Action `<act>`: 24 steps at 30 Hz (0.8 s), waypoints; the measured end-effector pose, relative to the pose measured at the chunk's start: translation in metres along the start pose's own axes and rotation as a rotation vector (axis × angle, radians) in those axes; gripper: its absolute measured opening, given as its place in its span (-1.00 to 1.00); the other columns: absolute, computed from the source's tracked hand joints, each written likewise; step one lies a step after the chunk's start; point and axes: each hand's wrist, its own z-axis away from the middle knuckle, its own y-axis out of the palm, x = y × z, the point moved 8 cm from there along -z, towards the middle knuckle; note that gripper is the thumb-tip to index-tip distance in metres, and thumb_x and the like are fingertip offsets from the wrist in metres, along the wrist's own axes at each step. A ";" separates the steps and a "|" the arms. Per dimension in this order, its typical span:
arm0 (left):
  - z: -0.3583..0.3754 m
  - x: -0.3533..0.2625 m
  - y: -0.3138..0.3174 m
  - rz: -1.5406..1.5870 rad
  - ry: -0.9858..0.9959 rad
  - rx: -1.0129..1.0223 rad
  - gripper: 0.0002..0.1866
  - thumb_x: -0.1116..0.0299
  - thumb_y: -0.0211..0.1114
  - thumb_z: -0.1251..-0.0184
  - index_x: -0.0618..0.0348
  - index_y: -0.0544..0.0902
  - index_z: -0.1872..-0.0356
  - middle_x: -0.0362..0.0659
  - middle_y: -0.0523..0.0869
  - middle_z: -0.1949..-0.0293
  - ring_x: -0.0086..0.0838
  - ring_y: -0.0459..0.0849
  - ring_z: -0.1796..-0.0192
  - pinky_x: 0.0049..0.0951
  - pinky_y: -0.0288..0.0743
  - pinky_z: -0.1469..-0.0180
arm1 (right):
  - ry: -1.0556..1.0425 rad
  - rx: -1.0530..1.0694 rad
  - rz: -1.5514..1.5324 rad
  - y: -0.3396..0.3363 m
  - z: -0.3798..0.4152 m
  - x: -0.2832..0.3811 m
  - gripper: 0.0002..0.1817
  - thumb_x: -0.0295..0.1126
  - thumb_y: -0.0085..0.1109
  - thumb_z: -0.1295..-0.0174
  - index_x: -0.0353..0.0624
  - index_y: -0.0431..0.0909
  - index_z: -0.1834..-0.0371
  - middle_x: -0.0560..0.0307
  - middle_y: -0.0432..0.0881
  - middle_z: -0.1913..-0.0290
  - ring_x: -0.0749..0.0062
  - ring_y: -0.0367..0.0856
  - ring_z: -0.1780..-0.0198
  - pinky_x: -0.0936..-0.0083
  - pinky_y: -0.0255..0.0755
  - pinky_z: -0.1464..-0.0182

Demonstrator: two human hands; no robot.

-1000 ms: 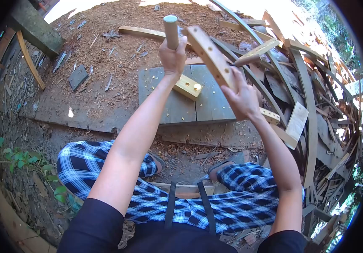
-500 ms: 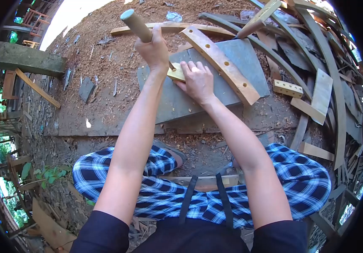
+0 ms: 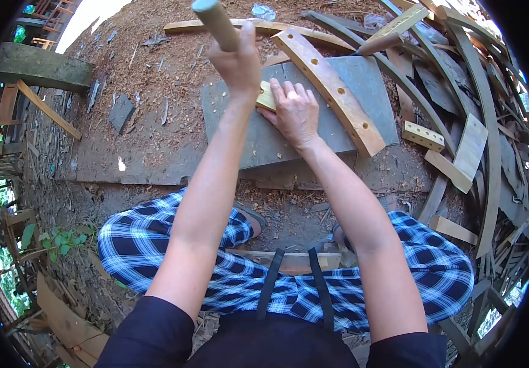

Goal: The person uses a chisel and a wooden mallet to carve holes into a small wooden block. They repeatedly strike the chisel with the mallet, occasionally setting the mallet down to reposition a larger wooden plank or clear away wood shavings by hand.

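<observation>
My left hand [image 3: 238, 64] is wrapped round a tool with a thick, round wooden handle [image 3: 217, 23]. The handle rises above the fist, its pale end uppermost; the tool's lower end is hidden behind my hand and wrist. My right hand [image 3: 295, 113] presses its fingers over a small pale-yellow wooden block [image 3: 266, 95], holding it against a grey flat board [image 3: 258, 144]. Most of the block is under my fingers. To the right of that hand, a long wooden beam with several drilled holes [image 3: 332, 92] lies across the board.
Curved wooden strips [image 3: 488, 141] and offcuts are heaped on the right. Beside the board lies a small block with several holes [image 3: 423, 135]. Wood shavings [image 3: 154, 122] cover the ground on the left. A mallet-like tool [image 3: 393, 30] rests at the top right.
My left hand and the tool have shifted right and look raised nearer the camera. The tool's thin shaft, visible earlier at the block, is now hidden. My right hand still holds the block.
</observation>
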 end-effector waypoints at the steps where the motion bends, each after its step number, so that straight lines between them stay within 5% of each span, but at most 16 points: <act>1: 0.012 -0.010 -0.001 -0.060 0.121 -0.020 -0.75 0.37 0.34 -0.29 0.14 0.54 0.57 -0.30 0.50 0.73 -0.62 0.43 0.72 -0.54 0.26 0.64 | -0.003 0.002 0.000 0.002 -0.001 -0.002 -0.38 0.02 0.43 0.03 -0.14 0.55 -0.03 0.14 0.61 0.20 0.29 0.59 0.11 0.33 0.44 0.09; 3: 0.054 -0.039 0.018 -0.181 0.473 0.015 -0.73 0.34 0.40 -0.26 0.17 0.56 0.58 -0.28 0.57 0.69 -0.59 0.52 0.63 -0.50 0.35 0.53 | 0.014 0.084 0.031 0.017 0.003 -0.009 -0.52 -0.06 0.34 -0.08 -0.10 0.57 0.02 0.14 0.61 0.21 0.29 0.57 0.10 0.34 0.40 0.12; 4: 0.074 -0.036 0.024 -0.276 0.453 0.098 -0.76 0.35 0.39 -0.23 0.13 0.54 0.57 -0.17 0.55 0.68 -0.43 0.55 0.63 -0.43 0.37 0.50 | 0.087 -0.175 -0.440 0.003 0.011 -0.018 -0.69 -0.18 0.23 -0.12 -0.06 0.58 0.12 0.13 0.61 0.22 0.29 0.56 0.09 0.36 0.34 0.15; 5: 0.087 -0.035 0.030 -0.367 0.434 0.181 -0.79 0.35 0.37 -0.20 0.08 0.53 0.55 -0.07 0.53 0.67 -0.26 0.58 0.64 -0.35 0.38 0.48 | 0.080 -0.177 -0.432 0.003 0.011 -0.018 -0.69 -0.18 0.23 -0.12 -0.06 0.58 0.12 0.13 0.61 0.22 0.29 0.56 0.09 0.36 0.34 0.15; 7: 0.080 -0.031 0.030 -0.313 0.413 0.198 -0.75 0.35 0.38 -0.21 0.11 0.49 0.57 -0.13 0.53 0.69 -0.35 0.58 0.64 -0.36 0.38 0.48 | 0.071 -0.218 -0.366 0.001 0.013 -0.018 -0.57 -0.10 0.34 -0.08 -0.05 0.60 0.02 0.17 0.61 0.21 0.32 0.57 0.11 0.33 0.38 0.12; 10: 0.023 -0.015 0.006 -0.064 0.107 0.019 -0.69 0.39 0.33 -0.29 0.09 0.44 0.63 -0.28 0.45 0.74 -0.54 0.41 0.73 -0.45 0.21 0.61 | 0.036 -0.004 0.037 0.000 0.002 -0.001 -0.38 0.00 0.45 0.04 -0.04 0.58 -0.09 0.20 0.62 0.18 0.34 0.58 0.10 0.31 0.42 0.09; 14: -0.025 0.024 -0.031 0.273 -0.369 -0.134 -0.64 0.38 0.21 -0.38 -0.01 0.27 0.60 -0.40 0.20 0.78 -0.71 0.04 0.81 -0.50 -0.15 0.73 | 0.050 0.002 0.013 0.000 0.002 -0.002 -0.28 0.05 0.46 0.10 -0.02 0.55 -0.16 0.21 0.60 0.18 0.32 0.57 0.14 0.33 0.45 0.11; 17: -0.035 0.053 -0.053 0.361 -0.515 -0.252 -0.63 0.36 0.20 -0.38 -0.02 0.23 0.59 -0.40 0.17 0.78 -0.68 0.01 0.81 -0.49 -0.16 0.72 | 0.046 -0.022 0.001 -0.002 0.004 -0.003 -0.31 0.04 0.46 0.08 0.03 0.55 -0.16 0.22 0.61 0.19 0.32 0.58 0.13 0.33 0.46 0.10; 22: 0.011 0.149 -0.136 0.595 -0.941 -0.742 -0.63 0.27 0.03 -0.46 0.00 0.13 0.56 -0.39 0.14 0.71 -0.67 0.00 0.77 -0.52 -0.13 0.72 | -0.027 0.000 -0.021 -0.002 0.003 0.000 -0.31 0.05 0.46 0.08 0.04 0.56 -0.15 0.24 0.61 0.19 0.33 0.58 0.14 0.36 0.47 0.10; 24: 0.028 0.166 -0.145 0.656 -1.040 -0.741 -0.60 0.23 0.00 -0.49 -0.01 0.12 0.59 -0.42 0.11 0.72 -0.65 -0.05 0.76 -0.53 -0.16 0.71 | -0.034 -0.009 -0.022 0.000 0.001 0.002 -0.31 0.05 0.45 0.08 0.03 0.55 -0.15 0.24 0.60 0.19 0.33 0.58 0.14 0.37 0.47 0.10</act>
